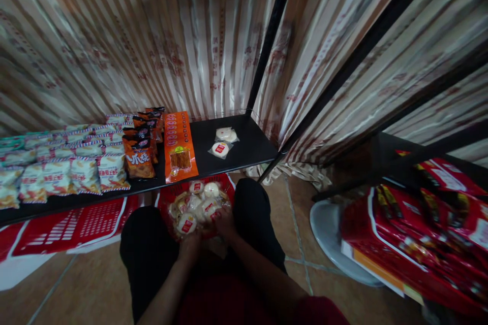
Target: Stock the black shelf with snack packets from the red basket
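Note:
A red basket [162, 213] between my knees holds several round white cakes [211, 190], each in clear wrapping, some with red labels. At its near edge, my left hand [189, 248] is closed on a wrapped round cake [187, 224], its label facing up. My right hand [225, 221] has its fingers closed at the edge of another red-labelled cake [209, 207], over the basket's right side. Dim light and blur hide some of the fingertips. Similar wrapped cakes [220, 149] lie on the black shelf [244, 150] in front of me.
Along the shelf's left stand rows of white snack bags [86, 175], brown-orange snack bags [139, 160] and a flat orange packet [180, 147]. Black posts [272, 35] rise ahead. Right, a red basket of red packets [415, 233] rests on a grey stool [328, 233]. Pleated curtains [152, 35] hang behind.

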Tool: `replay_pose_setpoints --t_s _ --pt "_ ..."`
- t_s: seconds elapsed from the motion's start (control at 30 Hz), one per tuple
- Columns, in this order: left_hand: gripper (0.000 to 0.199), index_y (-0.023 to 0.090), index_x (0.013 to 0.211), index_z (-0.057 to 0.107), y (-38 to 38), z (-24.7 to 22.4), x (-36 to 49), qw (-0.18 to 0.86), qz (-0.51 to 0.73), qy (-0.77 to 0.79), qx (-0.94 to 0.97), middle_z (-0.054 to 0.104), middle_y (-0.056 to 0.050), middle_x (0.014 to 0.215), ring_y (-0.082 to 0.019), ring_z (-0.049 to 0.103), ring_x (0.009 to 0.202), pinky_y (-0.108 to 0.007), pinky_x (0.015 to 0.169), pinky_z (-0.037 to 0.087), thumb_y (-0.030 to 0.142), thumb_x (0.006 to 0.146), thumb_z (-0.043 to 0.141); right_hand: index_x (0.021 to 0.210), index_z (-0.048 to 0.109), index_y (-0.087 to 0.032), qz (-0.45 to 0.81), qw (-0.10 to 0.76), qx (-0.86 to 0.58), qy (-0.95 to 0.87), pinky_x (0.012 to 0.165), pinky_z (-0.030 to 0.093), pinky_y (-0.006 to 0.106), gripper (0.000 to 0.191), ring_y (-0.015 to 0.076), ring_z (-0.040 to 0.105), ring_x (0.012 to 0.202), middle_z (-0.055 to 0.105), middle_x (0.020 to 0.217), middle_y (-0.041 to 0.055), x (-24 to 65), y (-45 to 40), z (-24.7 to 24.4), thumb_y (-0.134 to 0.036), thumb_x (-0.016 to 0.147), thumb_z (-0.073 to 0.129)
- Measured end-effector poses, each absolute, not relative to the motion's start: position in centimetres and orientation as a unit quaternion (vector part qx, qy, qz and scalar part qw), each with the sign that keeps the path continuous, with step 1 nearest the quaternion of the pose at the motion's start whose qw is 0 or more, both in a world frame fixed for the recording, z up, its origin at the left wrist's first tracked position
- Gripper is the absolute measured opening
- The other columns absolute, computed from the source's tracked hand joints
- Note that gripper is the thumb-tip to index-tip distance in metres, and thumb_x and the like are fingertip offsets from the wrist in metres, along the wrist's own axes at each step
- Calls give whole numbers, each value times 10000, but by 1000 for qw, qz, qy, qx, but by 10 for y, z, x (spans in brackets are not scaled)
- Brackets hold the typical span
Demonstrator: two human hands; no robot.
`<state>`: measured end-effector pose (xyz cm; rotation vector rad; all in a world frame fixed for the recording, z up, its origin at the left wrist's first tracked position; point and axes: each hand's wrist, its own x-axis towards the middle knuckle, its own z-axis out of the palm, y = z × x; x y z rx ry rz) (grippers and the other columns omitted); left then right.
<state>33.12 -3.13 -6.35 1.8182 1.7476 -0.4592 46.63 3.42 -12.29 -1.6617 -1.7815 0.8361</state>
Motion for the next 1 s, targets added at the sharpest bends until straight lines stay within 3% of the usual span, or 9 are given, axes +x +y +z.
replay_pose_setpoints --t_s 0.4,0.57,1.0 --pt "439 134 1223 462 -38 -62 330 278 -132 665 681 572 -124 1220 -194 534 1119 -295 948 373 93 791 397 796 684 -162 294 221 -656 -659 888 423 288 247 194 587 959 658 992 93 472 30 -105 -92 724 458" --pt "436 107 1206 479 -39 -62 331 276 -121 661 688 582 -149 1194 -203 539 1105 -297 935 380 91 776 409 791 682 -170 286 214 -659 -662 855 437 262 251 178 601 933 676 940 79 481 28 -95 -103 768 441" --pt "351 172 1143 515 -44 -68 323 283 -114 653 693 598 -119 1161 -185 530 1111 -301 943 364 120 821 388 770 687 -177 283 189 -634 -694 825 434 235 288 163 604 888 687 884 60 472 20 -100 -63 745 423"
